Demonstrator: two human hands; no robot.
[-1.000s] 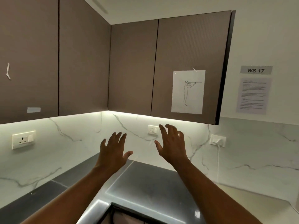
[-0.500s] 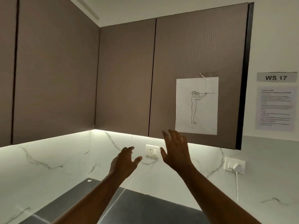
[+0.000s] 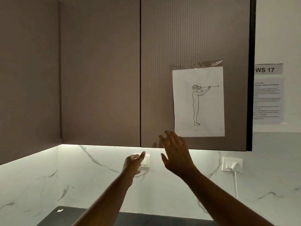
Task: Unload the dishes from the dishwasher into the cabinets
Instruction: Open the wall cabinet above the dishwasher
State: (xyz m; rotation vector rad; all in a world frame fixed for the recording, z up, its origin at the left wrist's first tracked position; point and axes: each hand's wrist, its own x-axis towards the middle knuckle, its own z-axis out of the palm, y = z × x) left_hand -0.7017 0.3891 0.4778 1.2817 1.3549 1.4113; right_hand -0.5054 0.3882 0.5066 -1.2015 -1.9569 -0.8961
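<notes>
Two closed brown wall cabinet doors fill the upper view: the left door and the right door, which carries a taped paper sheet with a line drawing. My right hand is raised with fingers spread, its fingertips over the bottom edge of the right door, just left of the sheet. My left hand is lower, below the cabinet, fingers curled loosely with the thumb up, in front of a wall socket. Neither hand holds anything. No dishes or dishwasher are in view.
Another cabinet run meets these at the left corner. A marble backsplash lies below, with a plugged socket at right and a dark countertop at the bottom. Notices hang on the right wall.
The view has tilted up and closed in on the cabinets. My right hand has risen to the right door's bottom edge. My left hand's fingers have curled in.
</notes>
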